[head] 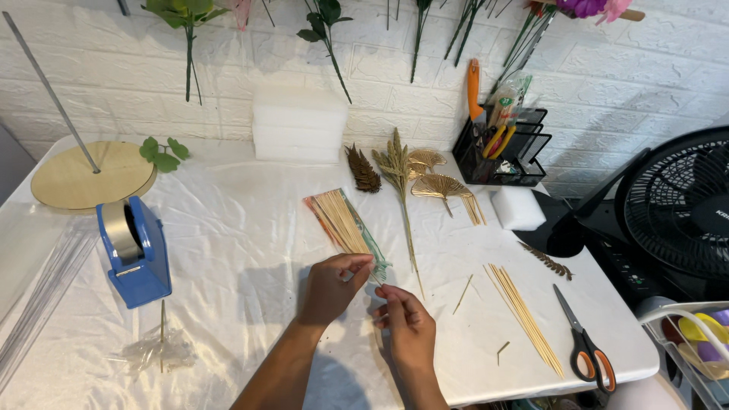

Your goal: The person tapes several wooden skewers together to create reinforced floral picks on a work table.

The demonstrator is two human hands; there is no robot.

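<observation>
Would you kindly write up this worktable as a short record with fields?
Surface: white table under clear plastic sheet
Left hand: fingers pinch the end of the packet of wooden skewers
Right hand: beside the left, fingertips at the same packet end
Loose skewers: right of the hands
Scissors: black and orange, near the right edge
Tape dispenser: blue, left side
Dried gold leaves: behind the packet
</observation>
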